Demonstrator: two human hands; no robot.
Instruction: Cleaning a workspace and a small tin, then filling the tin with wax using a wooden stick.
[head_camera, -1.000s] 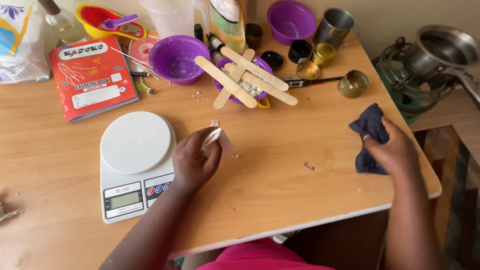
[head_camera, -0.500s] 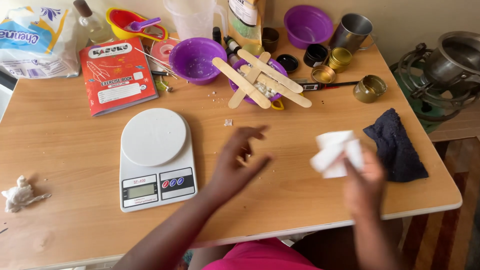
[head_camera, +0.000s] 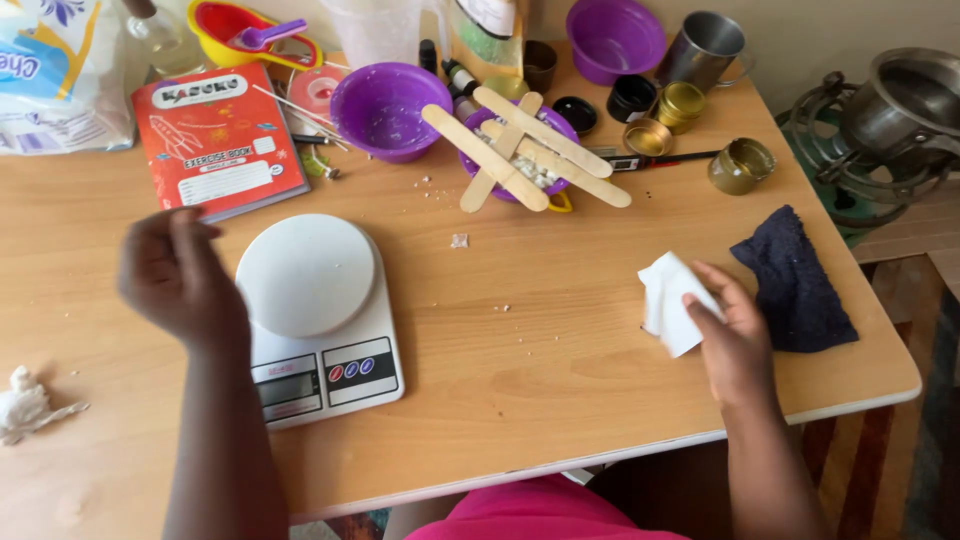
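Observation:
My right hand (head_camera: 733, 335) presses a folded white tissue (head_camera: 668, 298) flat against the wooden table (head_camera: 560, 370), just left of a dark blue cloth (head_camera: 793, 282) lying near the right edge. My left hand (head_camera: 178, 275) hovers at the left side of a white kitchen scale (head_camera: 312, 305), fingers loosely curled, holding nothing. A small white crumb (head_camera: 459, 240) lies on the table between the scale and a purple bowl (head_camera: 519, 160) with several wooden sticks (head_camera: 525, 150) laid across it.
At the back stand a larger purple bowl (head_camera: 386, 97), a red exercise book (head_camera: 217, 137), small tins (head_camera: 739, 165), a metal mug (head_camera: 707, 46) and a plastic bag (head_camera: 55, 75). A crumpled white wad (head_camera: 25, 405) lies at far left. A stove with a pot (head_camera: 890, 120) stands right.
The dark cloth was let go onto the table, and the white tissue passed from my left hand to my right, which lowered it onto the table. My left hand swung left past the scale.

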